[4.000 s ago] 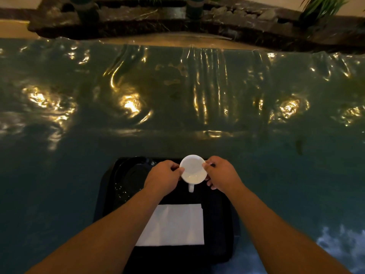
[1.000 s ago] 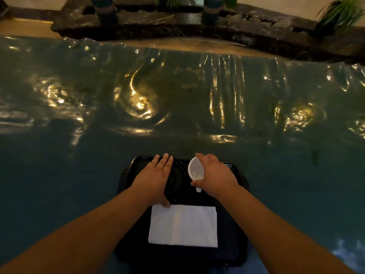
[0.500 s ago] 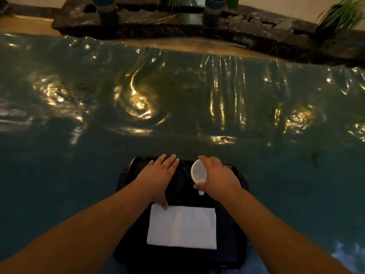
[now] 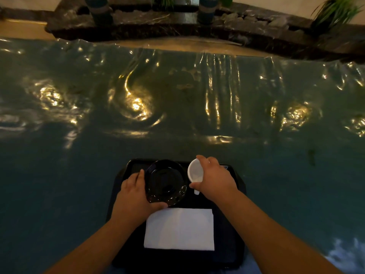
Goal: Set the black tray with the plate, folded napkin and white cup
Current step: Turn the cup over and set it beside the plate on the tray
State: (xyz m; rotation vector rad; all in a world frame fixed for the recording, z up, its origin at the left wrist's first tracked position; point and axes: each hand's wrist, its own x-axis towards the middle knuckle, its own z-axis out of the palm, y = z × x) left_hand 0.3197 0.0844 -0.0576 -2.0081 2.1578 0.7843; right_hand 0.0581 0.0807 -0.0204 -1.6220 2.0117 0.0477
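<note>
Dim, warm lighting here, so everything reads pretty dark. The black tray (image 4: 235,196) sits at the bottom centre of the frame on a table (image 4: 59,175) covered with a shiny, wrinkled teal plastic sheet (image 4: 177,99) that catches yellow light glints.

On the upper left part of the tray there's a glossy black plate (image 4: 166,182). The left hand (image 4: 134,196) is wrapped round its left edge, fingers curled up along the rim and thumb pressing at the lower edge, so it's clamped on the plate. Can't tell whether the plate is flat on the tray or tipped up a bit.

Just to the right of the plate, the right hand (image 4: 214,179) grips the white cup (image 4: 194,172). The cup is tilted so its open mouth faces left towards the plate, and its little handle pokes down below the thumb. Fingers go over the top of the cup, thumb underneath. Whether the cup touches the tray is hard to say.

The folded napkin (image 4: 179,229), a white rectangle, lies flat on the lower half of the tray, just below the plate and the left thumb.

Along the top of the frame, past the far edge of the table, there's a dark stone ledge (image 4: 177,28) with a couple of striped pots (image 4: 98,10) and some green plants (image 4: 333,10) at the upper right.
</note>
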